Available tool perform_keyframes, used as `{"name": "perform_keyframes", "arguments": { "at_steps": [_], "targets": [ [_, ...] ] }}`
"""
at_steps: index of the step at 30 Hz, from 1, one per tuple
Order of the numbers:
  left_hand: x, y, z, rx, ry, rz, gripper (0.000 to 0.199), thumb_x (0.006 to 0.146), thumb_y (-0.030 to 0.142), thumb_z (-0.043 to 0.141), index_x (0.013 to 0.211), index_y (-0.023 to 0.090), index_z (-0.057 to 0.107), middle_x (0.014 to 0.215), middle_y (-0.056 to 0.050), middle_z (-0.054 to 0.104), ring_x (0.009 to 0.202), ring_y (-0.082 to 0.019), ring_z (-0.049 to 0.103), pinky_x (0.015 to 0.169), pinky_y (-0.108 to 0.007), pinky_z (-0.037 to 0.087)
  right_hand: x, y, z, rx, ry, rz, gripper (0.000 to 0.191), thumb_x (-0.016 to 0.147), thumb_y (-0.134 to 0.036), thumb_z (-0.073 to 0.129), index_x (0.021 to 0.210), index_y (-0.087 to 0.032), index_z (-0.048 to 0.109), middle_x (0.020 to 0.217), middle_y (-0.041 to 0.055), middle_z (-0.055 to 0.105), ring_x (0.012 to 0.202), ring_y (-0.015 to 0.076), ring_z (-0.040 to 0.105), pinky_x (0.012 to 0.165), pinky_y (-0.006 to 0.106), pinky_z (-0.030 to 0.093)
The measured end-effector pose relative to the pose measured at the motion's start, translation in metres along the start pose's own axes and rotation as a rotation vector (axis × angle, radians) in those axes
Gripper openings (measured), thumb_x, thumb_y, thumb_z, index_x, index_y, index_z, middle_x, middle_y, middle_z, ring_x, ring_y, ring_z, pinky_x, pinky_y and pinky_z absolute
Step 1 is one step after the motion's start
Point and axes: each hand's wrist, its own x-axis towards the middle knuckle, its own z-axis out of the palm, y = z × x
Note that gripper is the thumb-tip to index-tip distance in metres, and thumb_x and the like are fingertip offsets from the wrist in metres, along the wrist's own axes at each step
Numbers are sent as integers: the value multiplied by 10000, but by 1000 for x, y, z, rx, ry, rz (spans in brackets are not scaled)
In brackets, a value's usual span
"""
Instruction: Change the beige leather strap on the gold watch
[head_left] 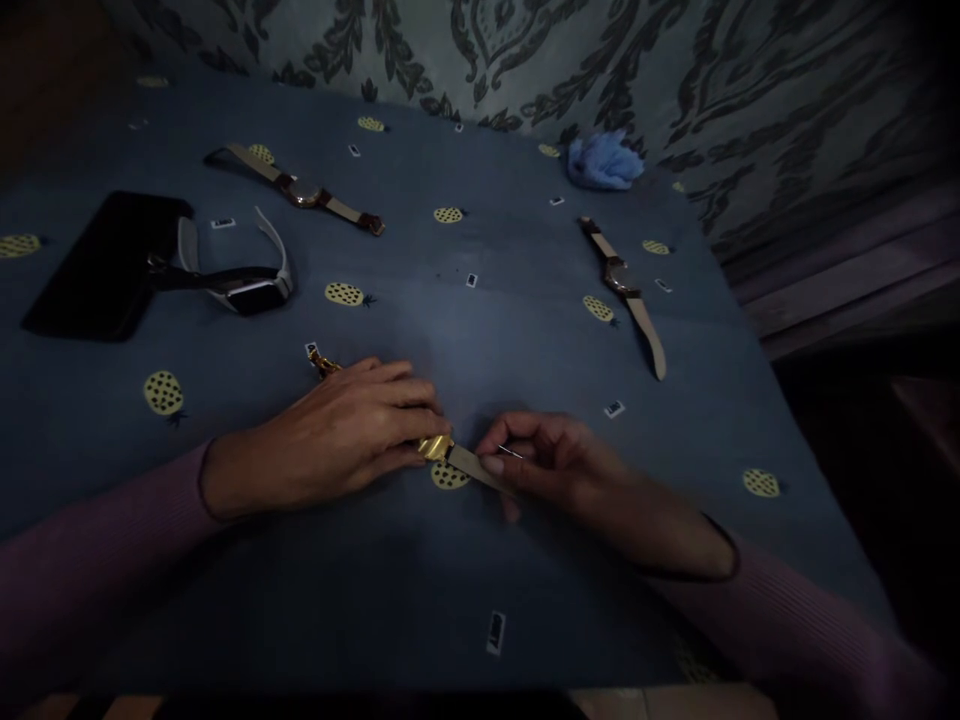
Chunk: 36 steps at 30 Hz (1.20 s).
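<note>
In the middle of the table lies a gold watch (435, 447), its face turned from view. My left hand (337, 430) is closed on the case from the left, partly hiding it. My right hand (562, 460) pinches the light strap (474, 465) that runs from the case. A thin metal pin (510, 453) juts from the same fingers; its kind is too small to make out. A gold bracelet-like piece (322, 363) shows just beyond the back of my left hand and is partly covered by it.
Two strap watches lie face up, one at the back left (304, 193) and one at the right (621, 278). A smartwatch (257, 294) rests beside a black phone-like slab (112, 262). Crumpled blue cloth (604, 160) sits near the wall on the pineapple-print tablecloth (420, 600).
</note>
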Motion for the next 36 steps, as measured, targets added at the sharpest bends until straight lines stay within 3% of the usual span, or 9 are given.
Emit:
{"name": "perform_keyframes", "arguments": {
  "at_steps": [5, 14, 22, 36],
  "targets": [
    [0, -2, 1, 5, 7, 18, 202, 988, 270, 518, 1106, 199, 665, 1087, -46, 670, 942, -183, 556, 810, -337, 440, 0, 0, 0, -23, 3, 6, 312, 815, -472, 701, 783, -190, 571, 553, -34, 590, 521, 101, 476, 515, 246, 345],
    [-1, -3, 1, -15, 4, 28, 179, 968, 240, 555, 1109, 198, 657, 1104, -32, 668, 957, -181, 558, 833, -340, 430, -1, 2, -2, -18, -9, 3, 296, 841, -461, 686, 797, -185, 584, 543, -39, 589, 493, 85, 435, 478, 233, 312],
    [-1, -4, 2, 3, 28, 34, 179, 960, 226, 567, 1111, 194, 657, 1078, -35, 673, 949, -186, 559, 811, -334, 429, -8, 10, 7, -93, 137, -88, 260, 884, -443, 630, 818, -195, 593, 560, -27, 599, 514, 104, 463, 517, 248, 357],
    [-1, -3, 2, 12, 25, 21, 160, 947, 216, 587, 1084, 186, 665, 1075, -35, 668, 943, -185, 555, 790, -319, 418, -9, 11, 16, -155, 187, -143, 256, 895, -428, 606, 787, -198, 580, 558, -25, 589, 510, 103, 490, 513, 246, 403]
  ]
}}
